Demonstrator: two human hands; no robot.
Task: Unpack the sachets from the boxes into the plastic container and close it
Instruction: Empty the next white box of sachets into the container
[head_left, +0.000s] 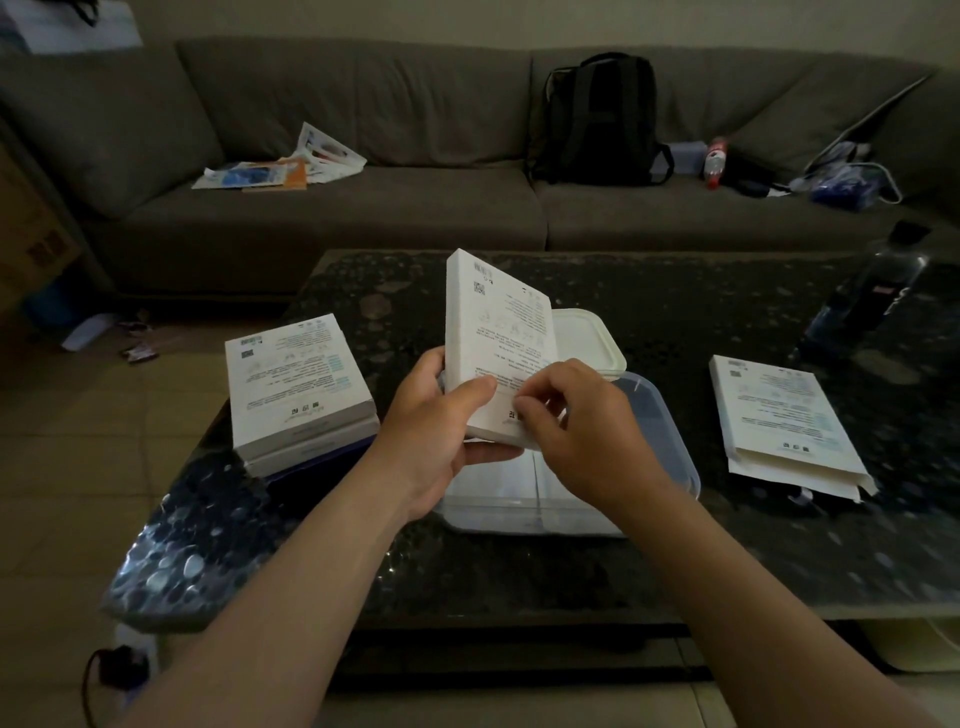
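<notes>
I hold a white printed box (498, 332) tilted upright above the clear plastic container (670, 441). My left hand (441, 415) grips the box's lower left side. My right hand (576, 415) pinches at the box's bottom flap end. The container stands open on the dark table, and its white lid (592, 338) lies behind it. Two more white boxes (296, 384) are stacked at the left. An opened, flattened box (784, 421) lies at the right. No sachets are visible.
The dark patterned glass table (519, 561) has a dark bottle (872, 291) at its right rear. Behind it is a grey sofa (363, 208) with papers (280, 166), a black backpack (602, 119) and a small bottle (714, 161). A power plug (119, 670) lies on the floor, lower left.
</notes>
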